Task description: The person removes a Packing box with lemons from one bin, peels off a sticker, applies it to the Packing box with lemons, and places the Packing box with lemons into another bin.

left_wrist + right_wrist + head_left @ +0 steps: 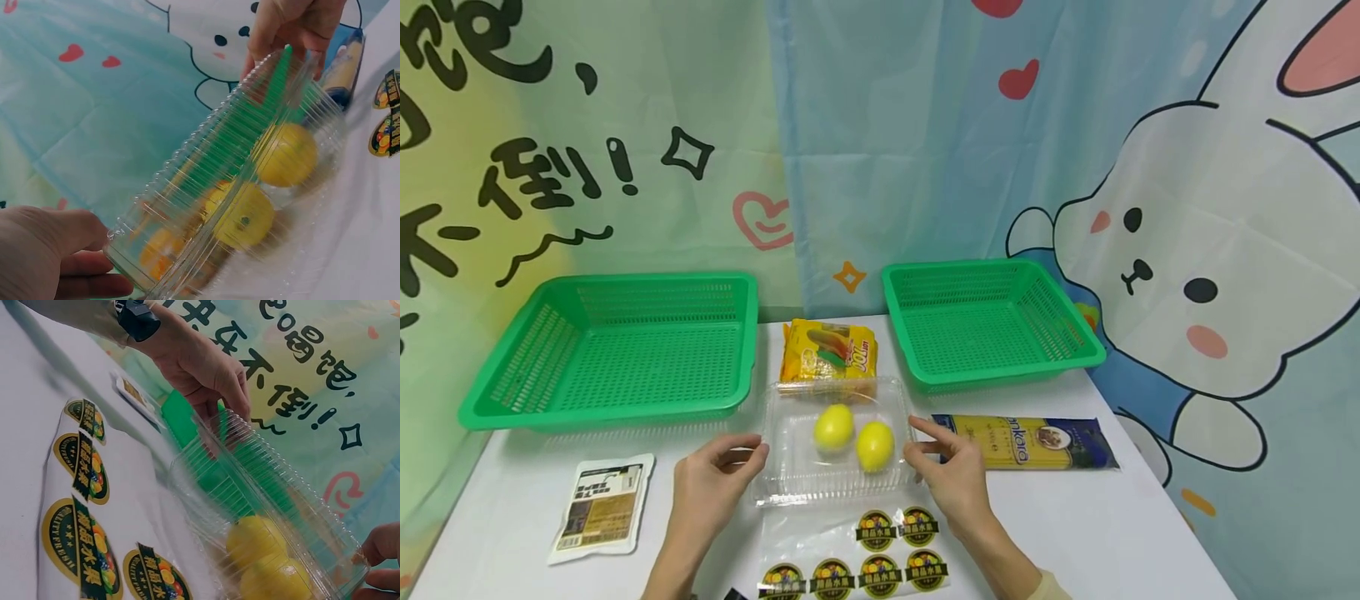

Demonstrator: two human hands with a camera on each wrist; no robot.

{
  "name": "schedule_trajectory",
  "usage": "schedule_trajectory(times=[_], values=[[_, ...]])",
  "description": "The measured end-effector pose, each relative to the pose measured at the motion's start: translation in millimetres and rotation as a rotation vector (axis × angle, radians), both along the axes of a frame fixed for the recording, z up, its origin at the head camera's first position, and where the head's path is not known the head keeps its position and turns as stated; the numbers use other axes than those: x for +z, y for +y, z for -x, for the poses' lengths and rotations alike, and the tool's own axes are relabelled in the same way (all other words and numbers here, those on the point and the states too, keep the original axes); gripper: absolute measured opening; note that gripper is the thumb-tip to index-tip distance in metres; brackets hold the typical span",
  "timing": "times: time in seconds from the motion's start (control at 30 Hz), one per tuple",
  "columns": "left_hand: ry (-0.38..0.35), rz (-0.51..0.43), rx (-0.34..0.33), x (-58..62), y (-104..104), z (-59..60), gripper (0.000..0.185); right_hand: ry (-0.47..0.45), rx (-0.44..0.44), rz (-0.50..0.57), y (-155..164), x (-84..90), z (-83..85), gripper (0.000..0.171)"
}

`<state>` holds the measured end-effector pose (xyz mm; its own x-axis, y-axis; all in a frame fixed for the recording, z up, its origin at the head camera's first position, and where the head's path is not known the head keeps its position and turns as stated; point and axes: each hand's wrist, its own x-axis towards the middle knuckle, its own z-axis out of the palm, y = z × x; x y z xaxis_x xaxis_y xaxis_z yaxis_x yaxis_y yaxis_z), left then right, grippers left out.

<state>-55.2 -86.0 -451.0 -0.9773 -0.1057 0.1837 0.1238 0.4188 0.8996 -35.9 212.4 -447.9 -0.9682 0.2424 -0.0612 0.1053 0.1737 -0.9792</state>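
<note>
A clear plastic clamshell box (790,479) stands in the middle of the white table, its lid down over two yellow lemons (874,446). My left hand (718,475) pinches the box's left edge, thumb and fingers at the rim in the left wrist view. At the opposite edge my right hand (951,467) grips the box between thumb and forefinger. The right wrist view shows the lemons (275,578) through the ribbed side wall. In front of the box lies a sheet of round fruit stickers (880,575).
Green baskets stand at the back left (662,417) and back right (1000,375). Between them, behind the box, is a yellow snack packet (829,350). A spaghetti pack (1030,443) lies beyond my right hand, and a white-edged pouch (602,507) lies left of my left hand.
</note>
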Motion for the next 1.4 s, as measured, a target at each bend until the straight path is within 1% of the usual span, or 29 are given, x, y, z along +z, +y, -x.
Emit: schedule_trajectory(times=[0.1,0.17,0.23,0.27,0.3,0.37,0.4,0.43,0.47,0.5,0.53,0.57,0.6,0.63,0.67,0.7,0.77,0.8,0.87,0.93,0.97,1.0,1.07,1.13,1.17,1.2,1.23,1.3,1.4], values=[[-0.015,-0.006,-0.005,-3.4,-1,-1.3,0.014,-0.018,-0.003,0.004,-1,-2.5,0.4,0.043],[-0.007,0.013,0.001,-5.9,-1,-2.3,0.014,-0.029,-0.001,0.003,-1,-4.2,0.5,0.043],[0.037,0.048,0.020,-9.3,-1,-4.4,0.015,-0.041,-0.002,-0.009,-1,-4.8,-0.4,0.042],[0.081,0.076,0.040,-11.6,0,-6.1,0.015,-0.043,-0.006,-0.028,-1,-4.7,-1.5,0.041],[0.146,0.100,0.063,-14.4,1,-8.4,0.016,-0.041,-0.013,-0.048,-1,-4.5,-3.0,0.041],[0.351,0.131,0.114,-19.2,4,-13.5,0.016,-0.006,-0.033,-0.123,0,-4.9,-7.7,0.039],[0.474,0.138,0.132,-20.5,6,-16.5,0.013,0.030,-0.047,-0.162,1,-4.7,-10.8,0.037],[0.612,0.135,0.139,-22.0,9,-19.6,0.011,0.081,-0.063,-0.210,2,-5.9,-14.1,0.035],[0.753,0.133,0.131,-22.5,12,-22.1,0.011,0.160,-0.077,-0.248,3,-7.4,-16.8,0.032],[0.889,0.125,0.101,-22.4,16,-23.7,0.014,0.247,-0.088,-0.279,5,-9.1,-18.8,0.029],[1.006,0.121,0.056,-21.6,20,-24.4,0.019,0.342,-0.093,-0.305,6,-11.2,-20.0,0.026],[1.084,0.127,0.000,-20.8,24,-25.0,0.025,0.445,-0.090,-0.315,7,-12.8,-20.1,0.026],[1.145,0.139,-0.064,-21.1,27,-25.0,0.028,0.548,-0.076,-0.319,9,-15.1,-19.5,0.028],[1.175,0.151,-0.127,-22.6,30,-25.5,0.028,0.646,-0.056,-0.320,10,-18.0,-18.1,0.030],[1.176,0.167,-0.180,-25.4,33,-26.8,0.028,0.734,-0.027,-0.312,11,-20.9,-16.4,0.031],[1.159,0.189,-0.225,-29.2,36,-28.4,0.028,0.804,0.005,-0.301,11,-23.8,-15.0,0.032],[1.084,0.261,-0.272,-39.1,39,-33.8,0.027,0.921,0.071,-0.291,12,-29.8,-13.3,0.032],[1.044,0.295,-0.288,-44.5,41,-37.1,0.027,0.957,0.108,-0.286,12,-32.4,-13.2,0.030],[0.964,0.355,-0.317,-54.7,43,-43.4,0.028,0.996,0.189,-0.289,12,-35.9,-14.9,0.028],[0.905,0.420,-0.350,-62.7,44,-48.5,0.029,0.990,0.300,-0.305,13,-36.8,-18.3,0.028],[0.877,0.447,-0.371,-65.7,45,-50.0,0.030,0.966,0.374,-0.313,13,-36.3,-20.0,0.029],[0.850,0.474,-0.398,-68.5,45,-51.2,0.030,0.921,0.453,-0.323,13,-35.4,-22.3,0.028],[0.806,0.548,-0.448,-73.7,45,-54.0,0.030,0.788,0.604,-0.374,12,-34.6,-28.1,0.025],[0.762,0.639,-0.489,-78.4,43,-55.9,0.031,0.610,0.726,-0.472,11,-34.6,-32.7,0.019],[0.743,0.677,-0.504,-80.5,42,-56.3,0.032,0.518,0.770,-0.532,10,-34.5,-34.2,0.017],[0.732,0.711,-0.515,-82.6,42,-56.4,0.035,0.426,0.803,-0.592,9,-34.5,-35.2,0.019],[0.726,0.738,-0.519,-84.5,41,-56.3,0.037,0.363,0.821,-0.663,8,-34.8,-35.6,0.023],[0.711,0.756,-0.517,-88.0,40,-55.6,0.039,0.262,0.837,-0.784,5,-35.2,-34.8,0.032],[0.715,0.766,-0.493,-93.5,38,-55.4,0.040,0.181,0.839,-0.873,1,-37.3,-32.4,0.042]])
